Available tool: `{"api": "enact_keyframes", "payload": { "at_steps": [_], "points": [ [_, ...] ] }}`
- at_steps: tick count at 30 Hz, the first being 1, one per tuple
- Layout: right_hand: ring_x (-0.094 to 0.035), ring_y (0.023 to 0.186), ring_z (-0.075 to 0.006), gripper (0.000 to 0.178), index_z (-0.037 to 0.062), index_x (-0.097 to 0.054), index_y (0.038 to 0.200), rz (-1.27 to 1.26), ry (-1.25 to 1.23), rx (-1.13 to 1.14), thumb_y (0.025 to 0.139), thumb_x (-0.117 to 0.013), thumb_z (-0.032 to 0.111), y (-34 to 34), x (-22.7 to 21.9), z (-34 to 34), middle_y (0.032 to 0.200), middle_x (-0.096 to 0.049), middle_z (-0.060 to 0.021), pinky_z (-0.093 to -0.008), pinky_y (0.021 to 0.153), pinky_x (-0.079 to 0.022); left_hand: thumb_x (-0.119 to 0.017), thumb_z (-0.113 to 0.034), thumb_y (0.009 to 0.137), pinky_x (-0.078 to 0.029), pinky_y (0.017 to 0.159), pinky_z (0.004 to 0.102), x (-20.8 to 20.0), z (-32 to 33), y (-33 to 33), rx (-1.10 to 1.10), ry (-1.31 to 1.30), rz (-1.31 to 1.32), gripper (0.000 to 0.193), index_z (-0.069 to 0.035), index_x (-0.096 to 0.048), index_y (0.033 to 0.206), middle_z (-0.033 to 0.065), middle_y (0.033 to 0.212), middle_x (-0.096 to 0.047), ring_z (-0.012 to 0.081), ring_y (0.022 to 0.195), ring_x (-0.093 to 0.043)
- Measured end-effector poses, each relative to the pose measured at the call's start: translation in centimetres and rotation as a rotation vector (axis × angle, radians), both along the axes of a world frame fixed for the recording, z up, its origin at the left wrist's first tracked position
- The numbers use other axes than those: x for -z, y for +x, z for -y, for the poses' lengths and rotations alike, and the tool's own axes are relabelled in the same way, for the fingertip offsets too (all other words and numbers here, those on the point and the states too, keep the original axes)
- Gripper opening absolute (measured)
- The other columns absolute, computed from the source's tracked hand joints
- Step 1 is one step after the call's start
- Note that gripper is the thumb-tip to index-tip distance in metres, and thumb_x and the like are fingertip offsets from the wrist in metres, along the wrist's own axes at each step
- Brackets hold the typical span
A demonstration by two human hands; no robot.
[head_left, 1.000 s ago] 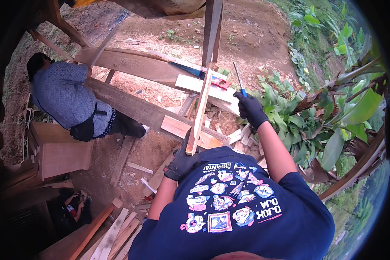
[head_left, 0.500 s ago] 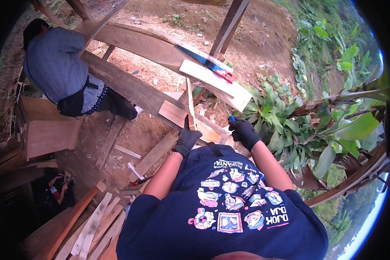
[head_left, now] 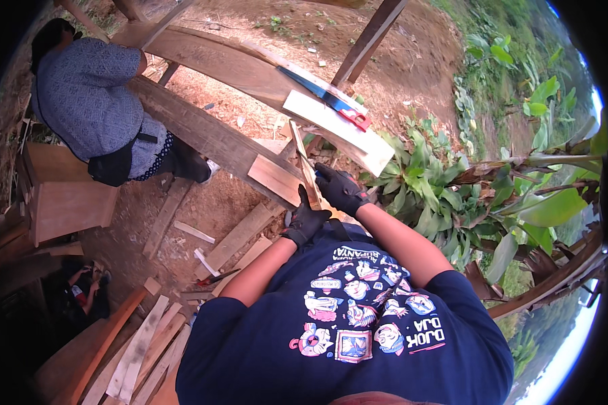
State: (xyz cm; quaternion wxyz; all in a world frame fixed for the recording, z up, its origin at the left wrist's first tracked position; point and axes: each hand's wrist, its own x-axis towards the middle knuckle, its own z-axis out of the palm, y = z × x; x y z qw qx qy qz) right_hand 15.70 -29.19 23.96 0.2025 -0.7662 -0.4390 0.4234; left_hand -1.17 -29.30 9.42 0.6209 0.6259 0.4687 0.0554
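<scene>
My left hand [head_left: 307, 221], in a black glove, is closed around the lower end of a thin wood strip [head_left: 302, 158] that stands tilted up from the bench. My right hand [head_left: 343, 192], also gloved in black, is against the strip's right side. It grips a hand tool with a blue handle [head_left: 317, 173]; the glove hides most of it and its tip cannot be made out. Beside my left hand a short light board [head_left: 275, 179] lies on the long dark plank [head_left: 203, 142] of the bench.
A handsaw [head_left: 324, 96] with a blue blade and red handle rests by a pale board [head_left: 338, 131] on the far beam. At left, a person [head_left: 94, 101] faces away. Wood offcuts [head_left: 138, 351] pile at lower left; leafy plants [head_left: 425, 169] grow at right.
My right hand has moved left and inward with the blue-handled tool, up to the wood strip. My left hand has shifted slightly right, and the strip now leans more to the left.
</scene>
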Motion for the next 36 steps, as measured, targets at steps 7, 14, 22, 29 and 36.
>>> {"api": "enact_keyframes", "payload": {
  "at_steps": [7, 14, 22, 29, 36],
  "points": [
    [-0.07, 0.111, -0.0521, 0.042, 0.0066, -0.063, 0.137, 0.115, 0.034, 0.004, 0.104, -0.049, 0.028, 0.1, 1.6, -1.0, 0.114, -0.075, -0.0312, -0.0592, 0.099, -0.053, -0.084, -0.038, 0.087, -0.05, 0.113, 0.0503, 1.5, -0.7, 0.4, 0.244, 0.069, 0.019, 0.134, 0.002, 0.014, 0.169, 0.0324, 0.157, -0.048, 0.0451, 0.14, -0.057],
    [-0.071, 0.109, -0.0519, 0.042, 0.0051, -0.063, 0.139, 0.142, 0.003, -0.063, 0.104, -0.051, 0.024, 1.0, 0.8, -1.4, 0.113, -0.075, -0.031, -0.0587, 0.097, -0.054, -0.083, -0.032, 0.089, -0.041, 0.121, 0.0464, 6.4, 0.3, 0.4, 0.112, 0.044, 0.286, 0.121, -0.002, 0.003, 0.17, 0.0258, 0.163, -0.029, 0.0401, 0.148, -0.042],
    [-0.071, 0.11, -0.0511, 0.044, 0.0066, -0.062, 0.143, 0.111, 0.004, -0.03, 0.105, -0.051, 0.025, 1.4, 1.4, -1.3, 0.115, -0.075, -0.03, -0.0574, 0.096, -0.055, -0.08, -0.025, 0.09, -0.041, 0.122, 0.0428, 8.6, 0.4, 0.3, 0.186, 0.238, 0.245, 0.115, -0.005, 0.0, 0.171, 0.0243, 0.16, -0.032, 0.0376, 0.149, -0.041],
    [-0.07, 0.11, -0.051, 0.043, 0.0064, -0.062, 0.141, 0.103, 0.03, 0.008, 0.105, -0.051, 0.026, 1.6, 0.7, -1.0, 0.116, -0.075, -0.0302, -0.0568, 0.096, -0.055, -0.06, -0.026, 0.107, -0.048, 0.114, 0.04, 7.3, 0.1, 0.0, 0.208, 0.09, 0.195, 0.087, -0.006, -0.004, 0.17, 0.0205, 0.153, -0.04, 0.029, 0.144, -0.045],
    [-0.071, 0.106, -0.0512, 0.042, 0.0053, -0.062, 0.14, 0.144, 0.024, -0.048, 0.105, -0.051, 0.026, 1.9, 0.8, -1.2, 0.112, -0.075, -0.0305, -0.0577, 0.093, -0.055, -0.074, -0.023, 0.098, -0.04, 0.123, 0.0425, 7.7, 0.0, 0.1, 0.259, 0.027, 0.143, 0.114, -0.002, 0.011, 0.172, 0.0244, 0.17, -0.02, 0.0349, 0.155, -0.036]
  ]
}}
